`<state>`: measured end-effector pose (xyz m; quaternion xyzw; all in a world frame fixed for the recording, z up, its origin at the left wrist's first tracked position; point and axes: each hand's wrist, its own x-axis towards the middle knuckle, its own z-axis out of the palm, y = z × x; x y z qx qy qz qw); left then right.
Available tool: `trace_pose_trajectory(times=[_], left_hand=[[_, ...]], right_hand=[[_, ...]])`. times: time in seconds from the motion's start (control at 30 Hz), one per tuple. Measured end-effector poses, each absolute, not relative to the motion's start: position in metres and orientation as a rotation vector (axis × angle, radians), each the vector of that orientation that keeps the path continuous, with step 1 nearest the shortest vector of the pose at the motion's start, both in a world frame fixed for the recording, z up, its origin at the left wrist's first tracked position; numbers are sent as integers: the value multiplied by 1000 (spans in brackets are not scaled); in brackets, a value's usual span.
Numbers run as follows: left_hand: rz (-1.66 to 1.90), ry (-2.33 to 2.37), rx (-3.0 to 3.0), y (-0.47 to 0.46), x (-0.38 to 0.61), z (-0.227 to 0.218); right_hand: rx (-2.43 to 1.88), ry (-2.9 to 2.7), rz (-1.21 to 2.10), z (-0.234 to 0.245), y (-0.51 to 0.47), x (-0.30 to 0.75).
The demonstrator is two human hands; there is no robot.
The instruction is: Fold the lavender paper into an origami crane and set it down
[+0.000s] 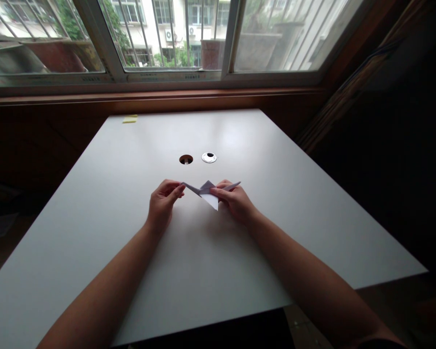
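Between my hands is a white origami crane [210, 198], held above the tabletop. Its body has a pointed peak and a wing hanging downward, and two thin points stretch out to either side. The fingertips of my left hand [161, 206] pinch the tip of the left-hand point. My right hand [236, 198] grips the body near its middle, thumb on top, while the other thin point sticks out past the fingers to the right. Some of my right fingers are hidden behind the paper.
The white table [94, 203] spans most of the view. Beyond my hands are a round cable hole [186, 160] and a round grommet cover [209, 157]. Yellow tape [130, 118] sticks near the far left corner. A barred window [170, 39] lies behind the table.
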<state>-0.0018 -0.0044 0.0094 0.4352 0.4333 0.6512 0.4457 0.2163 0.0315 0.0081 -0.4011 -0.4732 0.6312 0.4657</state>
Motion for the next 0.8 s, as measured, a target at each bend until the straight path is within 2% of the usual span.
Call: trace_pose_trajectory(times=[0.43,0.8], left_hand=[[1527,1194,832,2,-1,8],[1513,1189,795,2,-4,8]], right_hand=[[-1032,-1499,1106,-4,32,217],[-1020,-1618,916,0,29,217]])
